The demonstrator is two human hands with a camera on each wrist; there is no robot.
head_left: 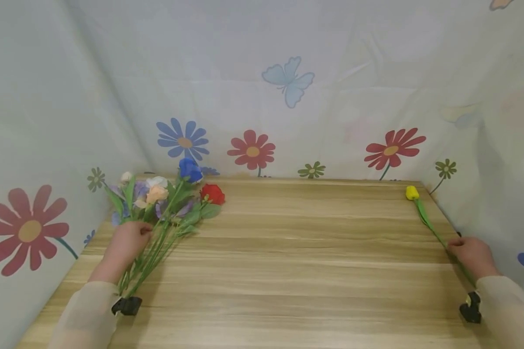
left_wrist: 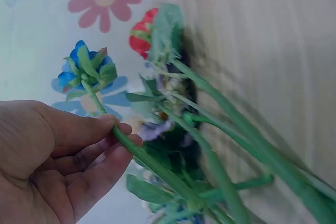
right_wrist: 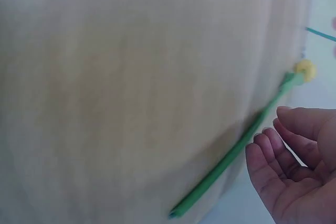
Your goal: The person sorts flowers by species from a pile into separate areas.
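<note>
My left hand pinches the green stem of a blue artificial flower between thumb and fingers, as the left wrist view shows at the stem. That bloom stands above the other flowers. Around it lies a bunch with a red rose, a peach flower, and purple and white blooms, their stems trailing toward me. On the right side, a yellow tulip lies near the table's edge. My right hand is beside its stem, fingers loosely bent, with a gap between thumb and fingertips.
The wooden table stretches between both hands. Behind it and at the sides hangs a pale curtain printed with flowers and a butterfly. A black wrist device sits at the left wrist, another at the right.
</note>
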